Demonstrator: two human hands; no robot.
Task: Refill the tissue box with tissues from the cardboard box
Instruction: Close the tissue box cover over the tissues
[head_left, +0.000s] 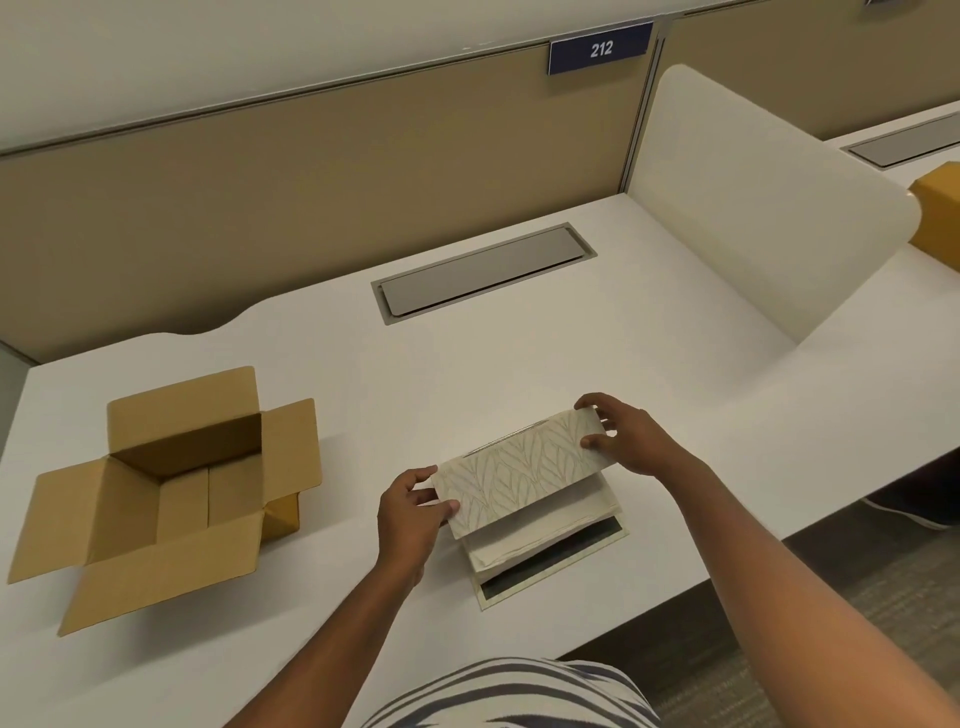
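Both hands (519, 478) grip the tissue box cover (519, 465) above the tissues (540, 525).

Place: an office with numbered workstations.
Bench: white bench (519, 364) across the middle of the frame, with a second like it at the right edge.
Cable hatch: grey flap (483, 273) set flush in the top, centre; another (906, 143) at upper right.
Partition: tan fabric panel (311, 171) along the back, upper half.
Sign: blue plate (601, 48) reading 212, at top centre-right.
Divider: white rounded screen (753, 208) between the two places, right.
Floor: grey carpet (857, 649), lower right.
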